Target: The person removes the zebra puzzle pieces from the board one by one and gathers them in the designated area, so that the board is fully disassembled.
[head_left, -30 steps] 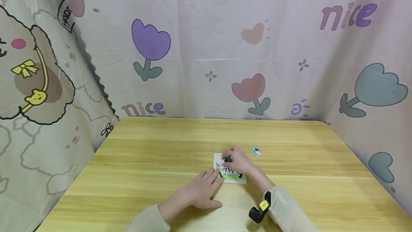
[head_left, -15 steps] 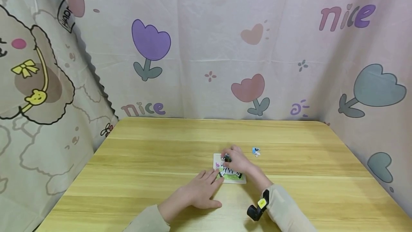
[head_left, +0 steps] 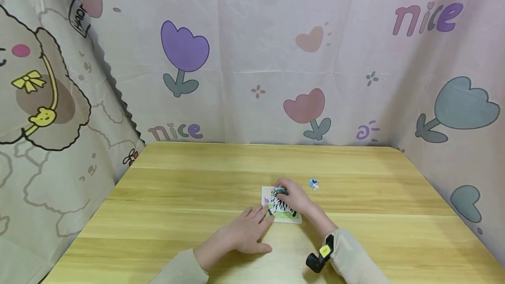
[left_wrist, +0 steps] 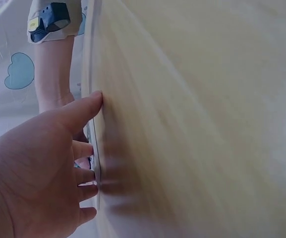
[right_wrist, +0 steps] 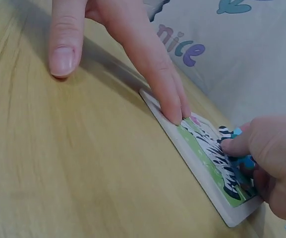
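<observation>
A small framed zebra puzzle board lies flat on the table. My left hand rests with straight, spread fingers on the board's near left corner, its thumb out on the bare wood. Over the board's upper part, my right hand pinches a puzzle piece with black-and-white stripes and blue on it, between thumb and fingers. The right wrist view shows this piece at the board's far side; the hand hides much of it, so whether it lies fully flat I cannot tell.
A loose blue-and-white puzzle piece lies on the wooden table, right of the board. Behind the table hangs a printed curtain. A small black camera is strapped to the right wrist.
My right fingers have shifted slightly to the right at the top of the board, and more of the zebra picture shows below them. The left hand stays in place.
</observation>
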`<action>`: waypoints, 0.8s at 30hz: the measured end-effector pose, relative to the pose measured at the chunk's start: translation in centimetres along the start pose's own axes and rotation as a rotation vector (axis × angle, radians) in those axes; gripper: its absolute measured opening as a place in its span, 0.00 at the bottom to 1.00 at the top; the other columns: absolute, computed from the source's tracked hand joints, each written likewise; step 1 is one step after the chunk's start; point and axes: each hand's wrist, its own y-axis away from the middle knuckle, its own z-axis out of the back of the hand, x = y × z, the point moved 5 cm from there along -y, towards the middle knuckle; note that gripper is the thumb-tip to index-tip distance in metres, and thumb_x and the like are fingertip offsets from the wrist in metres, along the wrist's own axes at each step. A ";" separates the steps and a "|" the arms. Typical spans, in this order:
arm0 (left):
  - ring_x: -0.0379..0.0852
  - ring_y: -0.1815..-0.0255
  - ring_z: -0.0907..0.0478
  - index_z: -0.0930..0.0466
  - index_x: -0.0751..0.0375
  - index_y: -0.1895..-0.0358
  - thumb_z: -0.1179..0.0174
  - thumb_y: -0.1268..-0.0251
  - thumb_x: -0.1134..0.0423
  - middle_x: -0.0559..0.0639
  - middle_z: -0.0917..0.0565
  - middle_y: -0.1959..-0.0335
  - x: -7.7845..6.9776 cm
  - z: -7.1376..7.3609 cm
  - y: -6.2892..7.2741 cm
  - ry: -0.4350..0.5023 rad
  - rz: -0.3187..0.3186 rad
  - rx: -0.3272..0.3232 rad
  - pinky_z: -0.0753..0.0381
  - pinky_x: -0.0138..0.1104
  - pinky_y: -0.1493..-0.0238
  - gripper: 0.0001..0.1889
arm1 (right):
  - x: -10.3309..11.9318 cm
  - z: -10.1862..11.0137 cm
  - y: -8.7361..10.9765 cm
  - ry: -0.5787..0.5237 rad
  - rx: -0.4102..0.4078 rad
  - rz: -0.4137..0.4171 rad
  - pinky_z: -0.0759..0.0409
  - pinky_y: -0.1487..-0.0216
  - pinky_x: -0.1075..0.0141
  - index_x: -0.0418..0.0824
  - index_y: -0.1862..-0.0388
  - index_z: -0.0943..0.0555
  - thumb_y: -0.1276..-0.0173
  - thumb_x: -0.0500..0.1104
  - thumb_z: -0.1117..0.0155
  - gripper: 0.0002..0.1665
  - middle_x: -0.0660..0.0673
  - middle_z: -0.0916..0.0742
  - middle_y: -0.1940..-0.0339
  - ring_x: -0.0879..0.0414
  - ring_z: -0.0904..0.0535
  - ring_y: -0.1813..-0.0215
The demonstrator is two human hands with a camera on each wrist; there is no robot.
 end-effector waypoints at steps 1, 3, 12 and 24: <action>0.55 0.29 0.49 0.43 0.58 0.30 0.53 0.40 0.34 0.60 0.46 0.28 0.0 0.1 -0.1 -0.004 -0.001 -0.003 0.46 0.47 0.32 0.41 | 0.0 0.0 0.0 0.000 -0.006 0.010 0.26 0.46 0.50 0.38 0.54 0.22 0.41 0.32 0.36 0.15 0.41 0.18 0.54 0.45 0.24 0.49; 0.55 0.30 0.46 0.40 0.59 0.32 0.52 0.40 0.34 0.60 0.43 0.30 -0.1 0.4 -0.3 -0.020 -0.010 -0.023 0.44 0.47 0.33 0.40 | 0.0 0.1 -0.1 0.005 -0.008 0.024 0.27 0.46 0.49 0.38 0.54 0.22 0.40 0.32 0.37 0.14 0.41 0.18 0.53 0.45 0.24 0.48; 0.53 0.30 0.45 0.40 0.58 0.31 0.56 0.39 0.32 0.55 0.42 0.29 -0.4 0.9 -2.4 -0.075 -0.036 -0.049 0.43 0.47 0.33 0.40 | 0.1 0.4 0.1 -0.021 -0.011 0.060 0.26 0.48 0.49 0.41 0.55 0.21 0.39 0.32 0.39 0.13 0.42 0.17 0.54 0.46 0.23 0.50; 0.54 0.29 0.48 0.44 0.55 0.29 0.57 0.39 0.31 0.55 0.45 0.28 -0.7 0.8 -3.4 -0.103 -0.002 0.011 0.44 0.46 0.32 0.42 | 0.2 0.2 0.1 -0.014 0.007 0.079 0.25 0.48 0.50 0.38 0.54 0.21 0.36 0.31 0.43 0.12 0.42 0.17 0.54 0.46 0.23 0.50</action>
